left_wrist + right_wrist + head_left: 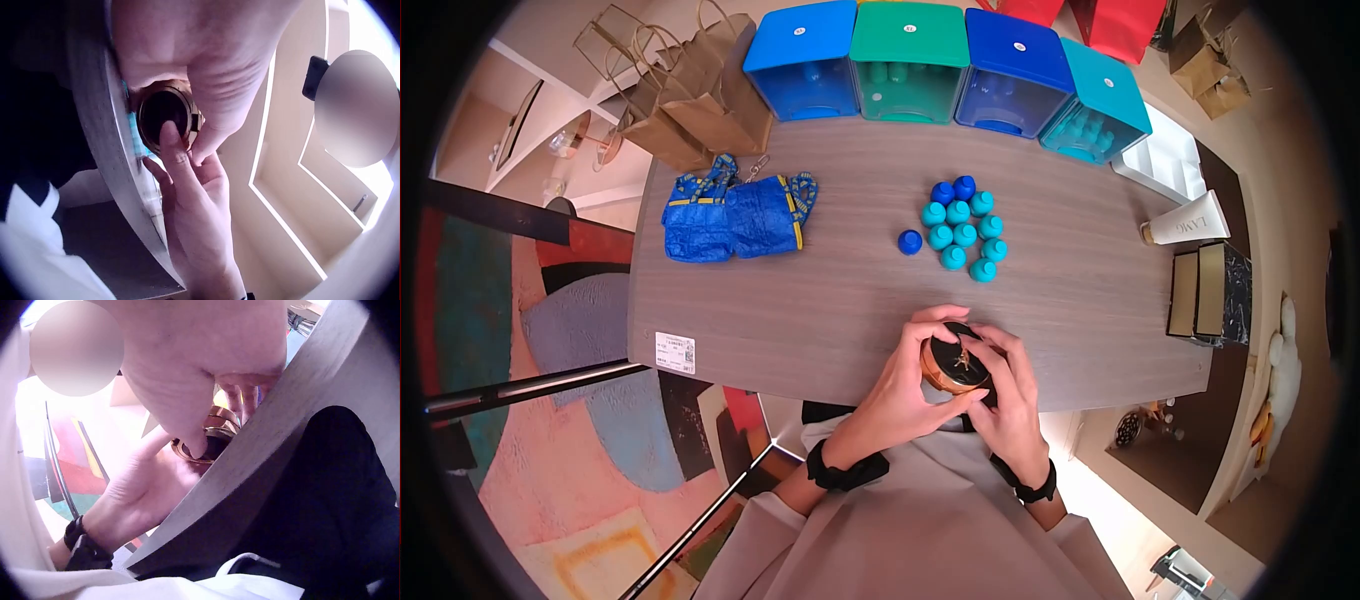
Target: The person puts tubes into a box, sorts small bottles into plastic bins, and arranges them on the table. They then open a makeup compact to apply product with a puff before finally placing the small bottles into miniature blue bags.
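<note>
At the near edge of the table, a round black-and-gold box (957,362) is held between both hands. Its black top carries a gold emblem, and its side is a shiny gold band. My left hand (897,385) curls round its left side, thumb along the near edge. From the right, my right hand (1012,392) grips it with fingers bent over the top. The left wrist view shows the box's dark round underside (164,112) ringed in gold, with the right thumb (172,140) pressed on it. In the right wrist view, its gold rim (222,422) shows between the hands.
Beyond the hands stand several turquoise bottle-like pieces (964,234) and dark blue ones (910,242). A blue zip bag (730,225) lies left. Coloured lidded bins (910,40) and paper bags (700,100) line the back; a white tube (1190,220) and black-and-gold box (1210,292) sit right.
</note>
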{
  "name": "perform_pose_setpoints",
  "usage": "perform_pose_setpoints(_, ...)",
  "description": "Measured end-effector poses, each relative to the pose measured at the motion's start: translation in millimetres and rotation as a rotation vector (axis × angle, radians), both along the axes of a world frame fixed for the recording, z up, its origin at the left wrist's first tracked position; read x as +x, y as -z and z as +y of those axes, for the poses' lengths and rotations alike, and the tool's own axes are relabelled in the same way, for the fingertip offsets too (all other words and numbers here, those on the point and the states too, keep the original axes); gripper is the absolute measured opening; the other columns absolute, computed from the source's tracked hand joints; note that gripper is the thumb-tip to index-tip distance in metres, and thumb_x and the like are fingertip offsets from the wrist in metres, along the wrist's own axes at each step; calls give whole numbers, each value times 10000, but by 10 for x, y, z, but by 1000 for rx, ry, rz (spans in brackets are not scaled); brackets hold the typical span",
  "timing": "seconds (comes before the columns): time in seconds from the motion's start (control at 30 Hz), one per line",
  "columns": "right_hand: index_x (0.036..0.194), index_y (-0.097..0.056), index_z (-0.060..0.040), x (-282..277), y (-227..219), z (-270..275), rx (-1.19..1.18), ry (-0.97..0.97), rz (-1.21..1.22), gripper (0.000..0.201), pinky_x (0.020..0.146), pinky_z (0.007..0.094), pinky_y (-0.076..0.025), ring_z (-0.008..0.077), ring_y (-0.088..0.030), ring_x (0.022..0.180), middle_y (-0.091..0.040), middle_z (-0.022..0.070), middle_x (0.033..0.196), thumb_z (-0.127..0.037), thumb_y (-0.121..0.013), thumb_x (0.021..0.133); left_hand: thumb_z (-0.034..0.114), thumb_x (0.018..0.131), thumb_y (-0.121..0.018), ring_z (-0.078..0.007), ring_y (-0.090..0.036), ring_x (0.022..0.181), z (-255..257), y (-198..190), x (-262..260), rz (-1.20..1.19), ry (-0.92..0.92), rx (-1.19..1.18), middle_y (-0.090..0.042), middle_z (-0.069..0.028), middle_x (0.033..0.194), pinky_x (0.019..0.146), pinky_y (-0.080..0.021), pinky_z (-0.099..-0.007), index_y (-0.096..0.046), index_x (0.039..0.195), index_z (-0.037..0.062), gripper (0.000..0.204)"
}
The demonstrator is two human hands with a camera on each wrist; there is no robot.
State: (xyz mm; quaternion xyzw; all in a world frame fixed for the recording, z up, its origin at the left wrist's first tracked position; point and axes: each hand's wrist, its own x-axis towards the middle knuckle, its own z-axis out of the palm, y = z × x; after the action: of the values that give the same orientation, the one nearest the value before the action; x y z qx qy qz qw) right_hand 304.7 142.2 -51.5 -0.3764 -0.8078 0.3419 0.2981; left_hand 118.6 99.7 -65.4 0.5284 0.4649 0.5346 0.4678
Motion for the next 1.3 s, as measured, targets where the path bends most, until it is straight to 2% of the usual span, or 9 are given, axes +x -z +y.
perform_pose_setpoints(0.13, 1358, -709, -1, -3, 25, 19, 0, 18, 52, 556, 1025, 463, -585, 396, -672, 1257, -624, 214, 1411, 92, -793, 817, 21, 853, -911, -314, -518, 1485, -6, -19, -76, 57, 44, 30, -464, -204, 1608, 1194, -470, -460, -405, 1502, 81, 825)
perform_pose_setpoints(0.23, 1319, -735, 10, -8, 23, 31, 4, 37, 78, 515, 1022, 453, -592, 395, -684, 1251, -631, 213, 1394, 129, -772, 819, 24, 852, -911, -320, -526, 1482, -12, -47, -133, 95, 42, 7, -484, -187, 1599, 1202, -462, -461, -421, 1532, 80, 839)
perform_pose_setpoints(0.47, 1278, -743, 12, 18, 7, 43, 1, 23, 86, 486, 1023, 463, -588, 383, -687, 1221, -633, 214, 1393, 111, -798, 805, 29, 850, -916, -325, -530, 1487, -19, -87, -158, 135, 10, 0, -499, -191, 1594, 1211, -457, -452, -424, 1549, 59, 856)
perform_pose_setpoints(0.57, 1239, -743, 16, 66, -17, 38, 24, 32, 64, 473, 993, 466, -582, 373, -689, 1177, -660, 211, 1354, 66, -842, 779, 35, 849, -921, -323, -534, 1481, -24, -73, -139, -44, 29, -31, -501, -196, 1599, 1202, -464, -446, -430, 1557, 42, 862)
perform_pose_setpoints(0.73, 1160, -722, 21, 103, -103, 20, 83, 127, 78, 418, 884, 434, -565, 356, -690, 1065, -725, 177, 1226, -10, -906, 787, 76, 824, -953, -332, -516, 1493, 10, -126, -143, 147, -5, 73, -506, -189, 1604, 1234, -423, -470, -463, 1549, 48, 876)
perform_pose_setpoints(0.97, 1189, -690, 8, -10, -96, 51, 77, 150, 87, 458, 842, 442, -565, 370, -697, 1002, -736, 175, 1177, 3, -904, 784, 113, 767, -1000, -343, -535, 1461, 90, -135, -196, 228, -54, 142, -547, -176, 1557, 1220, -427, -467, -513, 1511, 45, 892)
perform_pose_setpoints(1.1, 1193, -683, 6, -13, -71, 65, 11, 122, 7, 490, 832, 467, -576, 396, -700, 999, -732, 182, 1156, 49, -874, 744, 114, 754, -1008, -310, -568, 1399, 123, -100, -330, 267, -149, 203, -568, -167, 1501, 1180, -461, -448, -549, 1473, 41, 856)
perform_pose_setpoints(1.17, 1184, -683, 7, 22, -68, 42, 9, 149, 2, 476, 809, 452, -576, 384, -706, 973, -737, 180, 1129, 35, -893, 758, 102, 748, -1007, -306, -572, 1392, 176, -72, -398, 333, -309, 137, -563, -166, 1499, 1173, -467, -432, -555, 1463, 41, 849)
perform_pose_setpoints(1.3, 1181, -684, 8, 137, -99, 7, 3, 200, 12, 465, 794, 436, -573, 370, -704, 939, -737, 179, 1100, 17, -913, 777, 111, 715, -1020, -371, -439, 1537, 431, -151, -508, 520, -335, 45, -398, -197, 1663, 1241, -421, -465, -359, 1661, 43, 1156)
